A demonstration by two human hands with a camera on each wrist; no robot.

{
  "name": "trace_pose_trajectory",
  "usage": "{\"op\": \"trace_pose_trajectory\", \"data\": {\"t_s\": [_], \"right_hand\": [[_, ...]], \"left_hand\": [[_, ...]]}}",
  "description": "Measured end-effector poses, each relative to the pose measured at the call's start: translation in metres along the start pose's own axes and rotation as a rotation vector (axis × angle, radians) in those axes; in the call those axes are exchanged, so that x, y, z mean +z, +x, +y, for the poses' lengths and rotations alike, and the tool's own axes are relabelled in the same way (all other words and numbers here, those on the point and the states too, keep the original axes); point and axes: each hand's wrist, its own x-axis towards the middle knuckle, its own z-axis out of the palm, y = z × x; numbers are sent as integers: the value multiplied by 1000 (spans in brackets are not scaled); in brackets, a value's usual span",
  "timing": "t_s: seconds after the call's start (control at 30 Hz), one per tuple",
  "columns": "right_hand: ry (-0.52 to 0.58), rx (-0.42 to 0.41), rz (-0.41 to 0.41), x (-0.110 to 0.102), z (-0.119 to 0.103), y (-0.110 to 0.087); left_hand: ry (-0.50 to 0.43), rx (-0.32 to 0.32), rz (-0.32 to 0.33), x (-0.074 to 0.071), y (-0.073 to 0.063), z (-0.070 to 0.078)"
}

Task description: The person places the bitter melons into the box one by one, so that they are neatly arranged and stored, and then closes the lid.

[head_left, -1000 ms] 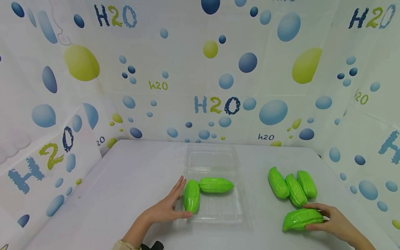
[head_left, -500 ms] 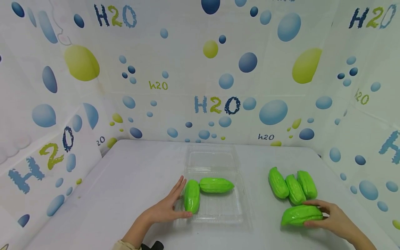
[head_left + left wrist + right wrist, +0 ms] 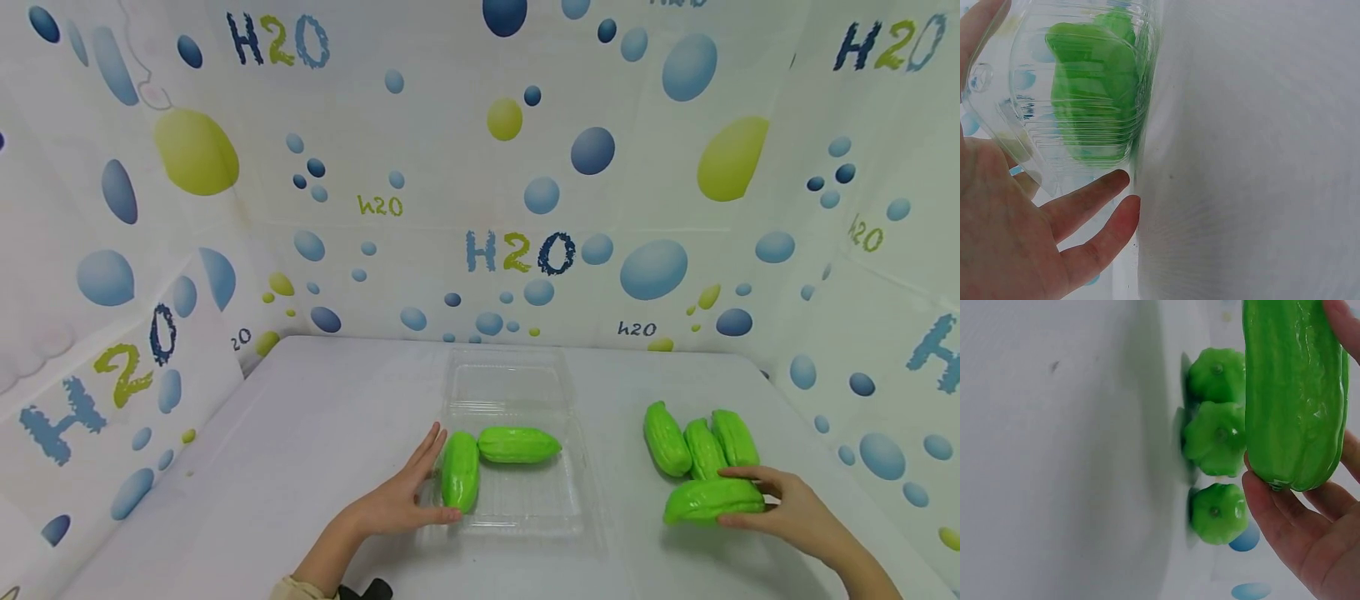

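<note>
My right hand [image 3: 787,508] grips a glossy green ribbed gourd [image 3: 712,502] at its right end, thumb on the near side and fingers on the far side. The gourd [image 3: 1294,394] is held above the table, with a shadow below it. My left hand [image 3: 397,500] touches the left side of a clear plastic clamshell box [image 3: 528,525], fingers straight and spread, thumb along its front corner. Inside the box, one gourd [image 3: 460,472] lies lengthwise at the left wall and another gourd [image 3: 519,445] lies crosswise. Through the ribbed wall, green [image 3: 1094,94] shows in the left wrist view.
Three more green gourds lie side by side behind my right hand: a left one [image 3: 667,439], a middle one [image 3: 703,450] and a right one [image 3: 735,437]. The box's lid [image 3: 506,383] lies folded back. A printed curtain [image 3: 420,150] surrounds the white table [image 3: 330,400].
My right hand has lifted the gourd off the table and moved it up and slightly left in the head view. My left hand and the box have stayed put.
</note>
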Motion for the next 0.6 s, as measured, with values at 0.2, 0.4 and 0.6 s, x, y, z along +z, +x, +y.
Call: {"op": "trace_pose_trajectory", "data": {"t_s": [0.2,0.4,0.6], "right_hand": [[-15,-24,36,1,-8,5],[8,-34,43,2,-16,10],[-8,-33,52,5,-22,14]], "left_hand": [[6,-1,0,0,0,-1],[15,2,1,0,0,0],[16,1,1,0,0,-1]]}}
